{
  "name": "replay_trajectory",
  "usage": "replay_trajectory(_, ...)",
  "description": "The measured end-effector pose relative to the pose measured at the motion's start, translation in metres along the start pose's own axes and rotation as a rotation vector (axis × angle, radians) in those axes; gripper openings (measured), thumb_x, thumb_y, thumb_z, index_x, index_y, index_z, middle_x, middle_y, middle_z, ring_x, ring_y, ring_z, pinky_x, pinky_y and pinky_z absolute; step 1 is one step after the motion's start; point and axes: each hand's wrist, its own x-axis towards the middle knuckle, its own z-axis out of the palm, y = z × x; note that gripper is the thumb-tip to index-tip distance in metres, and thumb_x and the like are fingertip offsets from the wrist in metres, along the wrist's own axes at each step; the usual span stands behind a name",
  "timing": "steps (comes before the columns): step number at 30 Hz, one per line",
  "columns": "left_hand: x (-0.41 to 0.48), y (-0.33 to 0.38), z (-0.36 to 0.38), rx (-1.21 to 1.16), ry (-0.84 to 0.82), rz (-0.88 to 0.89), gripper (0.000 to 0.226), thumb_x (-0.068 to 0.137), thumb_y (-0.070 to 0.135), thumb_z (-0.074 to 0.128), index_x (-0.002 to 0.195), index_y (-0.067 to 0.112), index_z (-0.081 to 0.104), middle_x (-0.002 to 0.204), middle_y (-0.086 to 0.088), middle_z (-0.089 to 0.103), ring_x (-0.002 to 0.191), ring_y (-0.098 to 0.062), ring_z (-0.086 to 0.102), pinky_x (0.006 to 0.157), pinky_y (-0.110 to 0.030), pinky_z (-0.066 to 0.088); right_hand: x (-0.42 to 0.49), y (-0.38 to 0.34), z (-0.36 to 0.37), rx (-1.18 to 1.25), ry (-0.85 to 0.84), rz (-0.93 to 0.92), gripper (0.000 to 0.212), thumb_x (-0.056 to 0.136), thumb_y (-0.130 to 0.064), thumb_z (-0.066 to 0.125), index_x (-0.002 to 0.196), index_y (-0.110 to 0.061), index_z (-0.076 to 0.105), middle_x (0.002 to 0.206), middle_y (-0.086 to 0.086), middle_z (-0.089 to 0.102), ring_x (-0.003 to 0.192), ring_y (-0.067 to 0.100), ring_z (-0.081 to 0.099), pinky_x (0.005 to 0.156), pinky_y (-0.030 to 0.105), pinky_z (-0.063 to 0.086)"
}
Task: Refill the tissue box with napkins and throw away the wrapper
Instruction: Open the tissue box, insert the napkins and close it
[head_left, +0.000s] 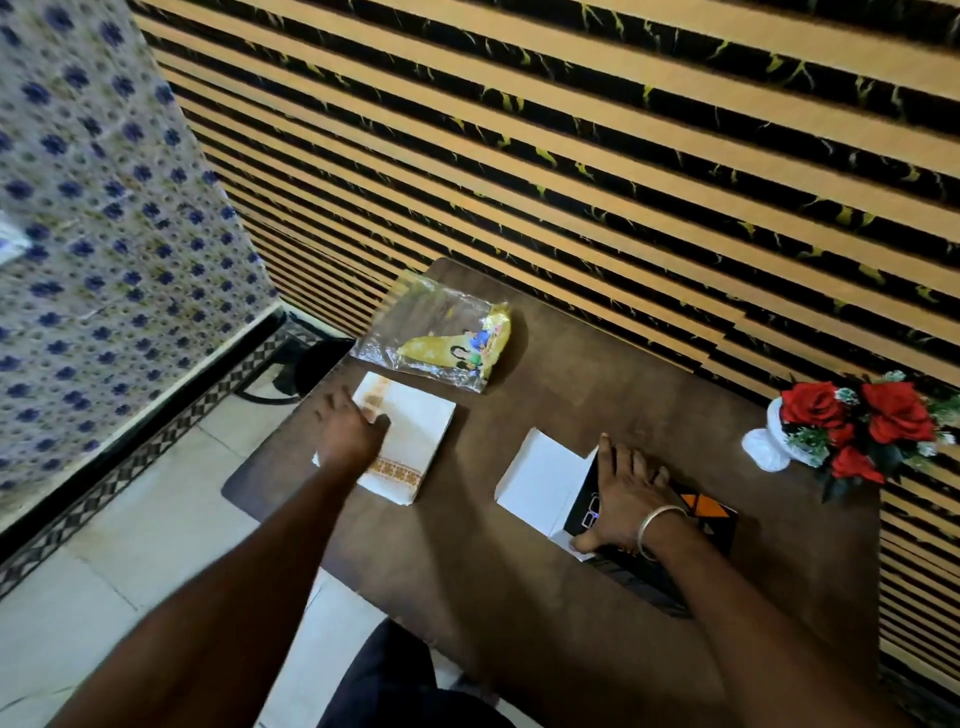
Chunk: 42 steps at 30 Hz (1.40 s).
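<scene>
A stack of white napkins (410, 441) with an orange patterned border lies on the left part of the brown table (519, 545). My left hand (349, 434) rests on the stack's left side, fingers curled at its edge. Behind the stack lies the empty clear-and-yellow plastic wrapper (441, 332), crumpled flat on the table. To the right sits the black tissue box (670, 540) with an orange mark, its white flap (540, 473) folded open to the left. My right hand (626, 499) presses flat on the box top, a bangle on the wrist.
A white vase with red artificial roses (857, 431) stands at the table's right back. A striped black-and-tan wall (623, 156) runs right behind the table. Left of the table are pale floor tiles (130, 545), a dark round object (317, 364) and a blue-flowered cloth (104, 208).
</scene>
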Motion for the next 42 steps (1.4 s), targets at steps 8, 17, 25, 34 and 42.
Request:
replay_trajectory(8, 0.042, -0.025, 0.003, -0.012, -0.263, -0.217, 0.085, 0.076, 0.034, 0.081, 0.143, 0.005, 0.037, 0.143, -0.017, 0.048, 0.124, -0.034, 0.049, 0.096, -0.042, 0.047, -0.001, -0.001, 0.005, 0.0, 0.015, -0.003, 0.154, 0.045, -0.075, 0.074, 0.154, -0.013, -0.016, 0.161, 0.013, 0.007, 0.149, 0.037, 0.009, 0.117, 0.063, 0.018)
replay_trajectory(17, 0.059, -0.017, -0.003, -0.202, -0.506, -0.261, 0.05, 0.068, 0.008, 0.086, 0.111, -0.003, 0.064, 0.11, -0.016, 0.067, 0.095, -0.031, 0.063, 0.083, -0.035, 0.047, 0.001, -0.002, 0.01, 0.011, 0.021, -0.005, 0.155, 0.045, -0.075, 0.075, 0.153, -0.014, -0.017, 0.162, 0.013, 0.006, 0.15, 0.037, 0.007, 0.117, 0.065, 0.014)
replay_trajectory(25, 0.054, -0.022, -0.022, -0.386, -0.783, -0.336, 0.044, 0.082, 0.012, 0.075, 0.122, 0.002, 0.058, 0.113, -0.019, 0.071, 0.101, -0.037, 0.069, 0.089, -0.051, 0.056, -0.001, -0.003, 0.009, -0.01, 0.023, -0.012, 0.153, 0.046, -0.076, 0.074, 0.154, -0.012, -0.015, 0.162, 0.013, 0.007, 0.15, 0.038, 0.009, 0.116, 0.065, 0.014)
replay_trajectory(34, 0.049, -0.03, -0.02, -0.421, -0.902, -0.256, 0.045, 0.083, 0.009, 0.072, 0.126, 0.009, 0.058, 0.115, -0.017, 0.072, 0.103, -0.037, 0.07, 0.082, -0.049, 0.059, -0.001, -0.005, 0.012, -0.011, 0.016, -0.013, 0.155, 0.045, -0.078, 0.074, 0.154, -0.013, -0.016, 0.162, 0.014, 0.007, 0.15, 0.037, 0.007, 0.115, 0.066, 0.014)
replay_trajectory(42, 0.051, -0.052, -0.018, -0.64, -0.813, -0.182, 0.051, 0.085, 0.001, 0.069, 0.133, 0.012, 0.055, 0.119, -0.018, 0.07, 0.106, -0.041, 0.069, 0.07, -0.051, 0.061, -0.001, -0.006, 0.009, -0.025, -0.005, -0.006, 0.156, 0.045, -0.079, 0.074, 0.153, -0.013, -0.017, 0.163, 0.015, 0.004, 0.151, 0.038, 0.005, 0.116, 0.066, 0.014)
